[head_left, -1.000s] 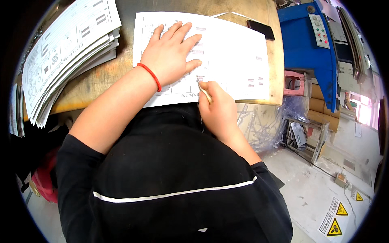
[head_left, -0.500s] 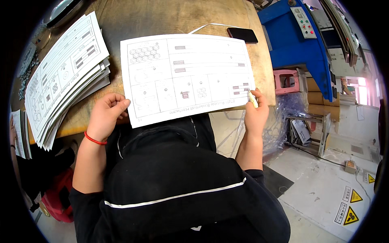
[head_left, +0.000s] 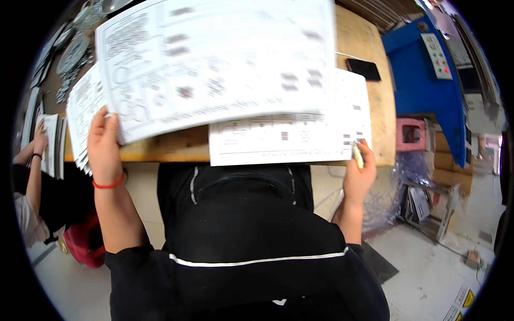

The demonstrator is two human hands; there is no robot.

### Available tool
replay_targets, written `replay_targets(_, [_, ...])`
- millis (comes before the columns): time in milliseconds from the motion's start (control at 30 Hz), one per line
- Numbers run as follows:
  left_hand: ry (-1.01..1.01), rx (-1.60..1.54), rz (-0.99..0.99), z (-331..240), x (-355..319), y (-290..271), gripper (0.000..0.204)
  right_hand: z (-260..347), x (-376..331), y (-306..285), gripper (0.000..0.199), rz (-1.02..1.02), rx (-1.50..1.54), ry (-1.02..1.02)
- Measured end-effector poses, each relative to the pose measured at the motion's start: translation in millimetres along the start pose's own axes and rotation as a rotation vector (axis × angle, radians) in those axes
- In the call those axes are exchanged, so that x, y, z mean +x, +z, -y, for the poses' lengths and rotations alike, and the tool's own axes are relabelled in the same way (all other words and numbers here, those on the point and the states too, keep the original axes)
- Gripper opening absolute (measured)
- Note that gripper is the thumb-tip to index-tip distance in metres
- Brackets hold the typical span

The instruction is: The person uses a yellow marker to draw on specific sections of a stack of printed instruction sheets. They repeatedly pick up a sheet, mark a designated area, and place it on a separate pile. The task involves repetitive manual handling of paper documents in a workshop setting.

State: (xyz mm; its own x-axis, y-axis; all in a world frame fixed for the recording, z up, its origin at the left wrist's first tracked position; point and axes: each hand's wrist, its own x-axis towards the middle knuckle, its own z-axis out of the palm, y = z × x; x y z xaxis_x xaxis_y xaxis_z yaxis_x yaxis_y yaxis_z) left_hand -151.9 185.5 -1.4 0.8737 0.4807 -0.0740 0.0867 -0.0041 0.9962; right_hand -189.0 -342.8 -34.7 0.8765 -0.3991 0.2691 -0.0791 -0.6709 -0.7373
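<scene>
My left hand (head_left: 105,144), with a red cord at the wrist, pinches the lower left corner of a large printed sheet (head_left: 214,69). This sheet is raised and blurred by motion. Partly beneath it, a second printed sheet (head_left: 251,152) lies at the table's near edge. My right hand (head_left: 362,170) grips a pale yellow pen (head_left: 358,156) beside that sheet's right edge, its tip near the printed bars. Left of the raised sheet, a stack of printed sheets (head_left: 85,104) is partly covered by it and by my left hand.
The wooden table (head_left: 381,107) bears a dark phone (head_left: 363,69) at the right. Beyond stands a blue machine (head_left: 423,91), with a pink stool (head_left: 411,135) nearby. At far left, another person's hand (head_left: 40,140) touches papers (head_left: 52,144). Bagged small parts (head_left: 72,56) lie at the back left.
My left hand has moved left and now holds a sheet aloft over the table. The other sheet lies under it, by my right hand, which keeps the pen. The view has shifted.
</scene>
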Motion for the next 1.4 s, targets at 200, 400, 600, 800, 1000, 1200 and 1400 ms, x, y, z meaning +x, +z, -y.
replay_targets(200, [0.055, 0.297, -0.359, 39.1, 84.9, -210.2, 0.037, 4.1, 6.7, 0.9, 0.038, 0.049, 0.141, 0.017])
replay_targets(400, [0.356, 1.477, -0.719, 27.7, 74.5, -155.3, 0.052, 14.6, 6.9, 2.2, 0.041, 0.02, 0.026, -0.078])
replay_targets(600, [0.918, 0.607, 0.159, -15.7, 9.2, 92.8, 0.041, 71.0, -3.8, 34.7, 0.033, 0.306, 0.306, 0.034])
replay_targets(800, [0.959, 0.935, 0.607, 3.9, -33.0, 228.6, 0.058, 97.5, -18.9, 64.6, 0.019, 0.44, 0.041, -0.185])
replay_targets(1000, [0.882, 1.18, 0.632, 20.5, -42.5, 237.4, 0.06, 100.1, -24.0, 67.6, 0.013, 0.372, -0.015, -0.269])
replay_targets(1200, [0.88, 1.19, 0.608, 23.4, -43.8, 238.3, 0.06, 112.2, -26.8, 69.0, 0.014, 0.434, -0.149, -0.249])
replay_targets(1400, [0.863, 1.198, 0.593, 25.5, -45.1, 241.1, 0.059, 111.3, -37.1, 55.8, 0.015, 0.5, -0.165, -0.227])
